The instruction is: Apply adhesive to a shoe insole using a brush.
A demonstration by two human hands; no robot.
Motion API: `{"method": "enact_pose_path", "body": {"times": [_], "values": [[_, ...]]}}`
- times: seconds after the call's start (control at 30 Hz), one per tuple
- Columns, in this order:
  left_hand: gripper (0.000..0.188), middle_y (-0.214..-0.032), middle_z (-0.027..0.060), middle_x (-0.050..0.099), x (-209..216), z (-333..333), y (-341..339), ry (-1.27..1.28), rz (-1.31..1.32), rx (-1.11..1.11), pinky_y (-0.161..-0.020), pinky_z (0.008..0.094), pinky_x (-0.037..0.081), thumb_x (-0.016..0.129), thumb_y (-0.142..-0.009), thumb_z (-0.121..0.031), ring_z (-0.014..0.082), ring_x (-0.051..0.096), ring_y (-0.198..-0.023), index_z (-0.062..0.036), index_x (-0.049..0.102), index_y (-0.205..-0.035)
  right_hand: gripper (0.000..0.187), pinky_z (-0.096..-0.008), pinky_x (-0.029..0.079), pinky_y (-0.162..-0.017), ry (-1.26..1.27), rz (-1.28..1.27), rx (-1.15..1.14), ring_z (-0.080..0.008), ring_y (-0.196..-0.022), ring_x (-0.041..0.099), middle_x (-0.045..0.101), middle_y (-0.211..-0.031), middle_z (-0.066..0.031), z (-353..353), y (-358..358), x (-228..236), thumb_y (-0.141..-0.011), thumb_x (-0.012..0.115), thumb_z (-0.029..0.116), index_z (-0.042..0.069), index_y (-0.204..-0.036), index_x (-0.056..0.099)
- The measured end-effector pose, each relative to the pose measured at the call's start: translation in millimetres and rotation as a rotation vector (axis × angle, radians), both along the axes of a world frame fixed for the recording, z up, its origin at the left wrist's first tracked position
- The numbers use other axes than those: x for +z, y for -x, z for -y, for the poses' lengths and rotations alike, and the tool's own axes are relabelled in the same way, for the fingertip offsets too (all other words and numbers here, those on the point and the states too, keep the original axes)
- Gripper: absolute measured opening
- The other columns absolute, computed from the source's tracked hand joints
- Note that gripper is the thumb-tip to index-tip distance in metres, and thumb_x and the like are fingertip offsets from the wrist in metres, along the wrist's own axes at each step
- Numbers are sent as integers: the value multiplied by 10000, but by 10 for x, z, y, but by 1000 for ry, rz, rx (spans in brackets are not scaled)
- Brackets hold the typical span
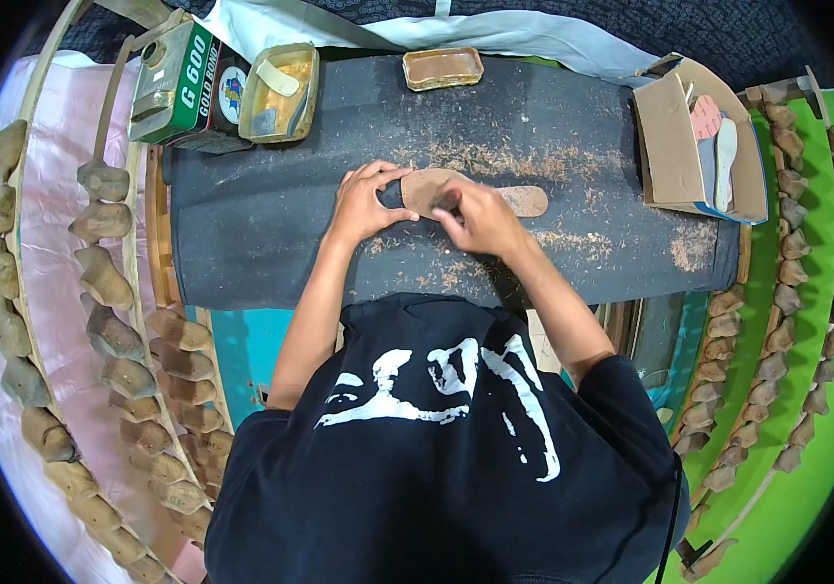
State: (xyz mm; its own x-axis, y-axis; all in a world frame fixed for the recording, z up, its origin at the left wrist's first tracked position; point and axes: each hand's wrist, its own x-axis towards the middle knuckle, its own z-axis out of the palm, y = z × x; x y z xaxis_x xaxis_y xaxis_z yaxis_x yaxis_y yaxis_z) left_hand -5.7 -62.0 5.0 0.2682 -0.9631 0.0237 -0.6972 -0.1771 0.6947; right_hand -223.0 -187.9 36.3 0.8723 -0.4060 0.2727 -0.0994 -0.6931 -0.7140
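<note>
A tan, sole-shaped piece, like a shoe insole, lies flat on the dark cloth of the worktable, its wide end to the left. My left hand braces that wide end, thumb at the near edge and fingers at the far edge. Over the middle of the insole, my right hand is closed round a short, dark tool. Most of the tool is hidden by the fingers, so its exact kind does not show. Brown shavings are scattered around the insole.
At the back left stand a green and black metal can and an open, stained container. A small tray sits at the back. A cardboard box with cut pieces is on the right. Racks of wooden shoe lasts flank the table.
</note>
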Motion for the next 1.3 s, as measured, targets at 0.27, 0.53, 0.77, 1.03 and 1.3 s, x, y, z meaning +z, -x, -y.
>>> {"method": "enact_pose_path", "body": {"times": [0.27,0.53,0.77,1.03,1.3], "values": [[790,-1199,-13,710,19,14,22,-18,3,15,-993,391,468,991,-548,-424,212,659,-948,-179,785,-1270,167,-446,583,-749,128,52,-226,-387,-844,712,693,-898,-170,375,-161,192,-844,739,21,23,-967,625],[764,-1212,-9,705,-100,7,-28,18,18,9,-1008,405,458,991,-559,-424,224,670,-978,-185,788,-1256,256,-466,600,-811,170,-135,161,-357,-917,705,679,-1009,-141,-267,-89,134,-795,731,28,63,-1010,598],[778,-1210,-4,705,63,6,30,-43,-1,15,-1017,410,455,987,-555,-437,231,667,-1008,-191,786,-1265,173,-448,573,-705,21,42,-226,-370,-814,713,685,-880,-145,352,-121,22,-885,764,78,50,-997,635],[775,-1258,39,684,-4,0,21,36,87,-33,-1072,437,436,959,-613,-443,281,622,-1197,-184,749,-1313,183,-475,567,-733,88,6,144,-394,-844,698,675,-884,-149,180,-211,284,-854,763,65,42,-957,614],[865,-1318,52,646,55,-2,34,99,139,-23,-1088,470,421,956,-589,-459,306,563,-1266,-170,692,-1360,189,-373,615,-831,-56,138,-167,-257,-914,797,796,-962,-161,880,-537,575,-900,785,115,-3,-1030,715]]}}
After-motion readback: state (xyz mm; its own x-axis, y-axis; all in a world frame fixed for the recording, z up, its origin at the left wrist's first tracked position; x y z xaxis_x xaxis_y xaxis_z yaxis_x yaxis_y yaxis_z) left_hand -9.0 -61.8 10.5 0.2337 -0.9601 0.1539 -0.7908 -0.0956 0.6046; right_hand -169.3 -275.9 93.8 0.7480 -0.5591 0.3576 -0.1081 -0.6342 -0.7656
